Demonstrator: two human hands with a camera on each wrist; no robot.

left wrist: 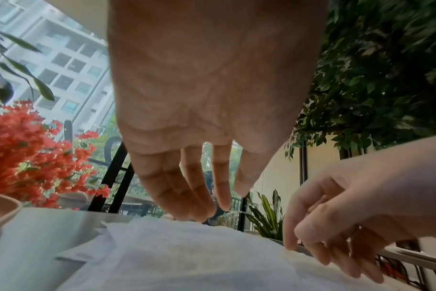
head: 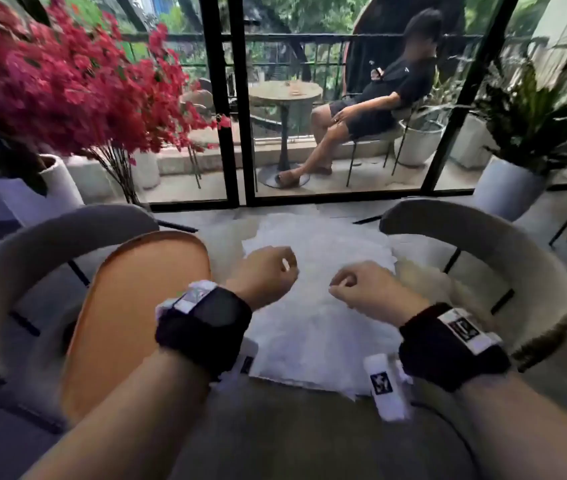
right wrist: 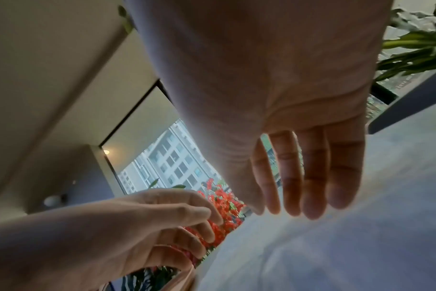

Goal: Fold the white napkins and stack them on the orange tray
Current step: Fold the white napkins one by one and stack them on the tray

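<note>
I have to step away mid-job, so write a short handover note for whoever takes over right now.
Left hand: hovers above the white napkins, fingers loosely curled, holding nothing.
Right hand: the same, over the pile's right part, holding nothing.
Napkins: an unfolded pile spread on the table, right of the orange tray.
Tray: nothing on it that shows.
Done: no fold visible, nothing stacked.
Left: fold each napkin and stack them on the tray.

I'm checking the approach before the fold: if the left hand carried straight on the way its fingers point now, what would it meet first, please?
Most likely the white napkins: the left hand hovers with fingers angled down toward the pile's far edge. Whether they already touch is unclear.
</note>
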